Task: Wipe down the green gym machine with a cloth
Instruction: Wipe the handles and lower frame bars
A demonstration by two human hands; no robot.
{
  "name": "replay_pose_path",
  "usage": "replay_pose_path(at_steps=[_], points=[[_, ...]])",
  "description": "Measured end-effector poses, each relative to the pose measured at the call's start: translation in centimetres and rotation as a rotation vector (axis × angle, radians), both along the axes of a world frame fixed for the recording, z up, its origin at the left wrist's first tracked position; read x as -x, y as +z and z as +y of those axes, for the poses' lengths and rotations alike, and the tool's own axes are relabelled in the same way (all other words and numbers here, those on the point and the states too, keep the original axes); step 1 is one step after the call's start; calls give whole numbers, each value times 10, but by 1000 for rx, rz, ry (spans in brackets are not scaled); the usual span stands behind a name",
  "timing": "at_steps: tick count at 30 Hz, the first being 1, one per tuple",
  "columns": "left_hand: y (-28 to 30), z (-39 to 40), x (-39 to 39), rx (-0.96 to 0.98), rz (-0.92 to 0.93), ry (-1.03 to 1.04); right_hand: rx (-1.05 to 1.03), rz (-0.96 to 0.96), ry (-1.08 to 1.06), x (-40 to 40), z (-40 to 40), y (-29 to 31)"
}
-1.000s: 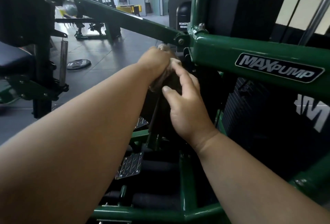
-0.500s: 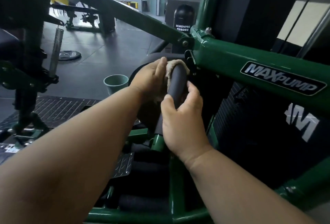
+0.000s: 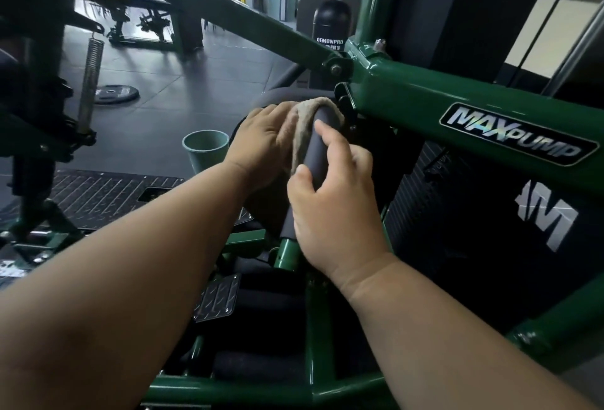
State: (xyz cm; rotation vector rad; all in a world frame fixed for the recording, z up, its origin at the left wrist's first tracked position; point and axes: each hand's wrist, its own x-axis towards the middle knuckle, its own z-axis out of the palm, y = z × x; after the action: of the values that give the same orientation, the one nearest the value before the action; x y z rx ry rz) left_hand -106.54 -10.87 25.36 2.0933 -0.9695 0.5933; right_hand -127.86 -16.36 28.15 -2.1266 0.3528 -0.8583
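Beige cloth [image 3: 305,125] is pressed onto the black handle grip [image 3: 315,154] by the left hand [image 3: 264,145]; the right hand [image 3: 333,210], fingers [image 3: 323,127] curled round the grip, steadies it for wiping.

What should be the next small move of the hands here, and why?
Probably slide the left hand with the cloth down the black grip. The cloth covers only the grip's top end, and the right hand holds the lower part steady.

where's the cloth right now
In the head view, centre frame, the beige cloth is draped over the top of the dark foam handle, held by the left hand, just left of the green frame.
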Motion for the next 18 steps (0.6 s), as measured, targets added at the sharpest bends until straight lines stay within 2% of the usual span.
replay_pose_path(at_steps=[4, 7, 11, 14, 18], points=[[-3, 10, -8, 190, 282, 0, 92, 67, 9, 3, -2, 4], [-14, 31, -17, -21, 172, 199, 244, 116, -16, 4, -3, 7], [-20, 43, -14, -163, 225, 348, 356, 121, -36, 3, -1, 10], [-11, 31, 0, -173, 231, 274, 390, 109, -35, 2, 0, 10], [-5, 22, 14, -108, 343, 117, 391, 134, -8, 1, -1, 11]])
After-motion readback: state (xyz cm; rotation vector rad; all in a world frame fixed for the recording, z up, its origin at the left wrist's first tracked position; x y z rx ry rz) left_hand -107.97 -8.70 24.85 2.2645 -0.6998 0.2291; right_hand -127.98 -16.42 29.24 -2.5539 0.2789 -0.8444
